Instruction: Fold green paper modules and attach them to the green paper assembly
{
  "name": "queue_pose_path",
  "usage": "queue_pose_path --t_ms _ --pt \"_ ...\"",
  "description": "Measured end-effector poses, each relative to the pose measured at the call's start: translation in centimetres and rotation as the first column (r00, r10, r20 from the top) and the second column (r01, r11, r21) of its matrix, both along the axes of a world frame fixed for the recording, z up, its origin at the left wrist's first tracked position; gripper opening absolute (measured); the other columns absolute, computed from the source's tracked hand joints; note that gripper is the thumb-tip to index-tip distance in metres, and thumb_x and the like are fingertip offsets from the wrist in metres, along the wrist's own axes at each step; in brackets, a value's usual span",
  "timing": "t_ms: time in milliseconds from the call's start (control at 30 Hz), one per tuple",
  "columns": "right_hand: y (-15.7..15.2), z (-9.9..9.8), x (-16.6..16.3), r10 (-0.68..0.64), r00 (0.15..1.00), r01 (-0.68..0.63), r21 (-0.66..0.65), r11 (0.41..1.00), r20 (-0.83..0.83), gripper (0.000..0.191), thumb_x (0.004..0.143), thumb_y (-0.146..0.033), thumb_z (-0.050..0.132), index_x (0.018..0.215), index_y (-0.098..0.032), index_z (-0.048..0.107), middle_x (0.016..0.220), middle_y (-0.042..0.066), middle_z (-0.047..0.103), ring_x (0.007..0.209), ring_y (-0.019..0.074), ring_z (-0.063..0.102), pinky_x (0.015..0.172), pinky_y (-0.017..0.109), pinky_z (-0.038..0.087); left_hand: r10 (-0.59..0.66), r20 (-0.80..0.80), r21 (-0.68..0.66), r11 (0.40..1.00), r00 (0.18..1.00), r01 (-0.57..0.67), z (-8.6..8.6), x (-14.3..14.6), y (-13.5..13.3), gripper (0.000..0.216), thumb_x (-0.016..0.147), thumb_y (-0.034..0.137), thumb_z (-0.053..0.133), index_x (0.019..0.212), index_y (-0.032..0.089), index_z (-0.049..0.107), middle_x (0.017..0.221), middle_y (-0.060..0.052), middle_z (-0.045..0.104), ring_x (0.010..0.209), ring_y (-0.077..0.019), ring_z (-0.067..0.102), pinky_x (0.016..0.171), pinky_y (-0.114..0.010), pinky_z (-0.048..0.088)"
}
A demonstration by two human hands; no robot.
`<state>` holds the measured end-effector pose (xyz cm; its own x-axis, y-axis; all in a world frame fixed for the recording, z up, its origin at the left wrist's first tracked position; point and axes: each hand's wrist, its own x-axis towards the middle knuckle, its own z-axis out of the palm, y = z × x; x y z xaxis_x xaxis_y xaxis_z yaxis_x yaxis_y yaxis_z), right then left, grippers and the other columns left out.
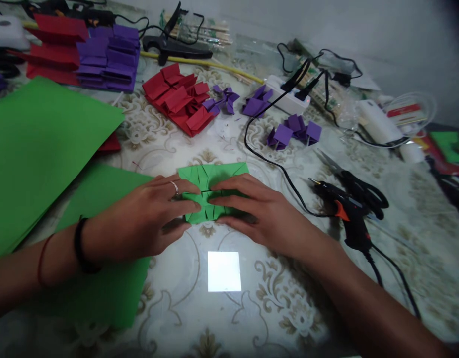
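Observation:
A folded green paper (207, 201) lies on the patterned tabletop in front of me, with creases and small flaps meeting along its middle. My left hand (147, 211) holds its left part, fingertips on top and thumb at the near edge. From the other side, my right hand (252, 204) grips the right part in the same manner, its fingers curved over the folds. The fingertips of both hands come close together at the centre seam. The paper's underside and parts of its two ends are hidden.
Green sheets (39, 154) lie at left. Behind are red folded pieces (179, 97), purple folded pieces (279, 136) and a white power strip (289, 97). To the right, a black glue gun (350, 214) lies against scissors (359, 191); its cord crosses the table.

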<state>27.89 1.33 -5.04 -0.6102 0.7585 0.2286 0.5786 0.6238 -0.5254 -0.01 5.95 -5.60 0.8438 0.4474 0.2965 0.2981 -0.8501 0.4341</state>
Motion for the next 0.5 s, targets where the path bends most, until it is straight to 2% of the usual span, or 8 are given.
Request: queue_pose_path --t_ms 267,500 --pt "0.09 0.18 0.29 -0.011 1.0 0.011 -0.009 1.0 0.007 0.02 0.106 -0.028 0.071 0.122 -0.019 0.08 0.132 0.016 0.075 0.123 0.0306 0.071 0.109 0.05 0.06 -0.008 -0.015 0.01 1.0 1.0 0.008 0.09 -0.06 0.08 0.021 0.102 0.018 0.067 0.118 0.018 0.082 0.127 -0.015 0.078 0.117 -0.0297 0.076 0.115 -0.05 0.057" --pt "0.0 0.81 0.78 -0.012 1.0 0.011 -0.062 0.998 -0.011 0.022 0.104 -0.019 0.072 0.125 -0.018 0.078 0.138 0.015 0.075 0.127 0.0288 0.071 0.112 0.048 0.059 -0.015 -0.007 -0.014 1.0 1.0 0.015 0.56 0.09 0.06 0.021 0.104 0.016 0.064 0.114 0.018 0.082 0.127 -0.015 0.077 0.119 -0.0295 0.074 0.108 -0.047 0.062"
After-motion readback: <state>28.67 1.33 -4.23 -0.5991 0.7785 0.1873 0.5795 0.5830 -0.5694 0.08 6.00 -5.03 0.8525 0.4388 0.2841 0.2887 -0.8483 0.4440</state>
